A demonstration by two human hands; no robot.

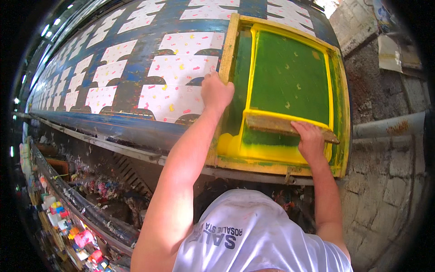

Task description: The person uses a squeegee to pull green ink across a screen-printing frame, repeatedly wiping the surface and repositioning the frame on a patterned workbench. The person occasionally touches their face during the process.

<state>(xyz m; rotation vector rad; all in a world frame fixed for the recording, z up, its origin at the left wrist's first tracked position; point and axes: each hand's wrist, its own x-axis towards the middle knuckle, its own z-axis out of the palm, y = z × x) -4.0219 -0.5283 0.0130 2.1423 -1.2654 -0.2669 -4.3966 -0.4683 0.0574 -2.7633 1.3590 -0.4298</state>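
Note:
A wooden-framed printing screen (290,77) with green mesh lies on the right end of a long table. My left hand (217,93) is closed round the left rail of its wooden frame (229,50). With my right hand (310,138) I grip a wooden squeegee (272,123), which lies crosswise on the mesh in the nearer part of the screen. Yellow ink (272,152) is spread between the squeegee and the near rail, and lines the mesh's edges. Left of the frame lie white cut fabric pieces (181,68) printed with small pink and yellow figures.
The long blue-stained table (140,131) carries rows of more fabric pieces toward the far left. Below its near edge, a shelf holds several coloured containers (84,238) at lower left. A brick-paved floor (385,195) and a pale pipe (389,129) are on the right.

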